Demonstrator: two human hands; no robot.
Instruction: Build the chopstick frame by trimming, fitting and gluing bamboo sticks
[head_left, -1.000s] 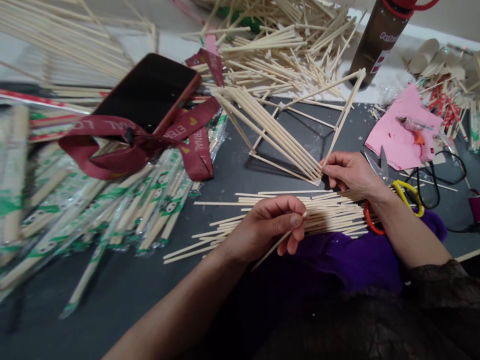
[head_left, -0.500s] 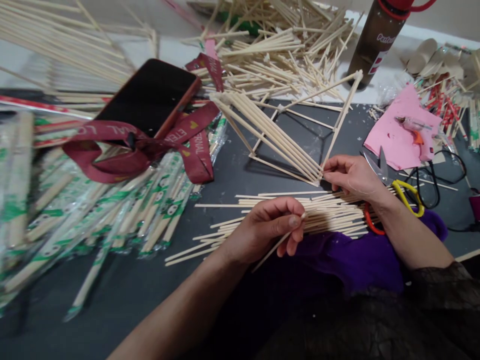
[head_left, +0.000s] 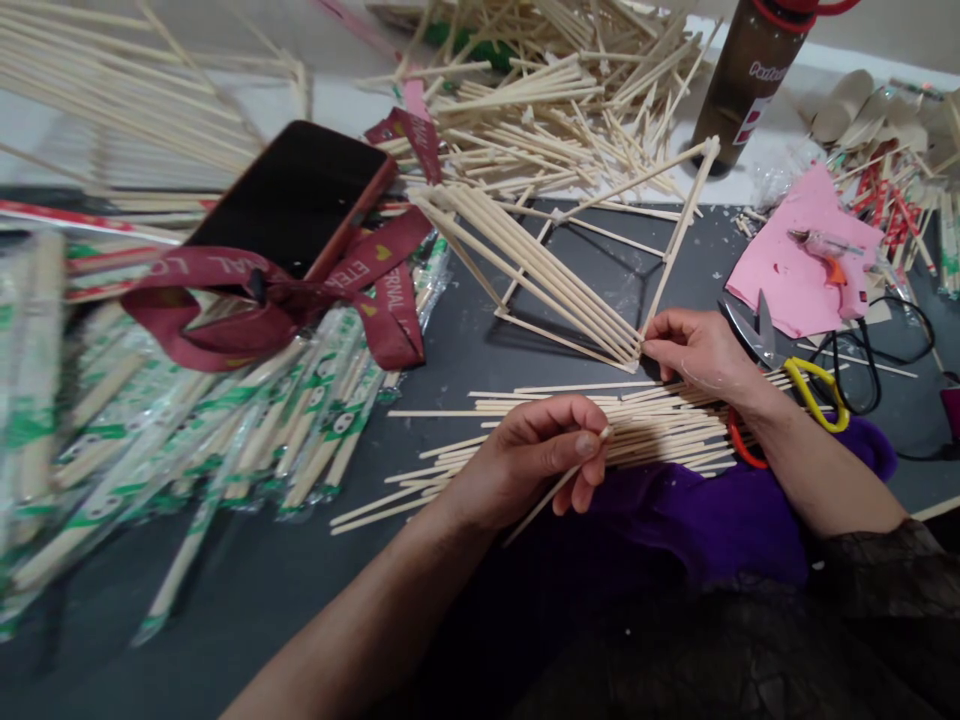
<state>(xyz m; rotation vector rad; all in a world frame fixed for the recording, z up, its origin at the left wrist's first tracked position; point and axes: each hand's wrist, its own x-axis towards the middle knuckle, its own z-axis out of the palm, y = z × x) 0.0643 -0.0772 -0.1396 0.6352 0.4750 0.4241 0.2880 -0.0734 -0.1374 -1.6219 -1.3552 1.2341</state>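
Note:
My left hand (head_left: 536,460) is closed, pinching one thin wooden stick (head_left: 559,485) between thumb and fingers, its tip by my thumb. My right hand (head_left: 701,350) pinches the near corner of a frame built of wooden sticks (head_left: 570,275) that lies on the dark table (head_left: 300,570). Between my hands lies a loose row of bare sticks (head_left: 660,425), partly over a purple cloth (head_left: 712,520).
A phone (head_left: 296,195) with a maroon lanyard (head_left: 262,300) rests on wrapped chopsticks (head_left: 187,430) at left. A heap of sticks (head_left: 555,100) and a brown bottle (head_left: 739,85) stand behind. Scissors (head_left: 780,355), pink paper (head_left: 806,260) and a glue gun (head_left: 829,250) lie right.

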